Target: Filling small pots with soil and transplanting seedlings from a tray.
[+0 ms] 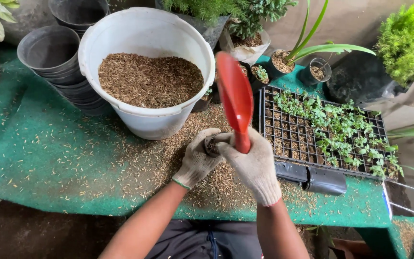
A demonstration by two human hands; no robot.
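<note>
My left hand (pixel 196 160), in a white knit glove, is wrapped around a small black pot (pixel 212 145) holding dark filling. My right hand (pixel 255 165), also gloved, grips the handle of a red plastic scoop (pixel 234 93) whose blade points up and away, and its fingers touch the pot's rim. Both hands meet above the green mat (pixel 49 153), just in front of a white bucket (pixel 144 67) filled with brown rice husks.
A black seedling tray (pixel 322 127) with small green plants lies right of my hands, black pots (pixel 312 178) lying on their side before it. Stacked black pots (pixel 53 60) stand left of the bucket. Potted plants (pixel 283 52) line the back. Husks litter the mat.
</note>
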